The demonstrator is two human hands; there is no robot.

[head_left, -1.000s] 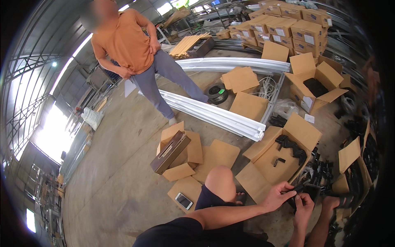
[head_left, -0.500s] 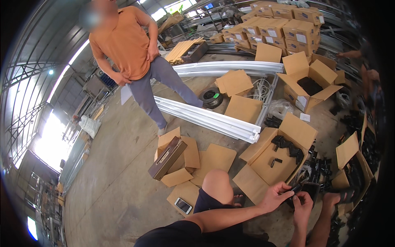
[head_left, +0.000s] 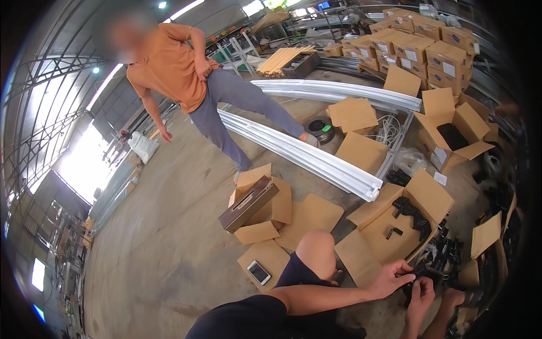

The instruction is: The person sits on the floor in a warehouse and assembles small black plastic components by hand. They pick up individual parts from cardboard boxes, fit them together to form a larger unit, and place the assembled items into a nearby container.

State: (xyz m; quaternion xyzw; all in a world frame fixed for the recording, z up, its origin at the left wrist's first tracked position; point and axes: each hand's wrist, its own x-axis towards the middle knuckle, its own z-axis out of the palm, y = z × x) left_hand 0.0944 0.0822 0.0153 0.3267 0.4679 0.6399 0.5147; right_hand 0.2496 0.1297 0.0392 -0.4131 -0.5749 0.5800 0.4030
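Close together at the lower right, my left hand and my right hand pinch a small black part between them. The fingers cover much of it, so its exact kind cannot be made out. Just beyond my hands lies an open cardboard box with black plastic pieces against its far side and a small loose piece on its floor. More black parts are heaped beside the box, to the right of my hands.
A person in an orange shirt stands beyond long white metal profiles. A phone lies on cardboard left of my knee. A brown case leans on an open carton. Stacked cartons stand at the back right.
My view has shifted, so the scene sits further right. Both hands keep hold of the black part. The standing person's arm at picture left has swung down and away from the waist.
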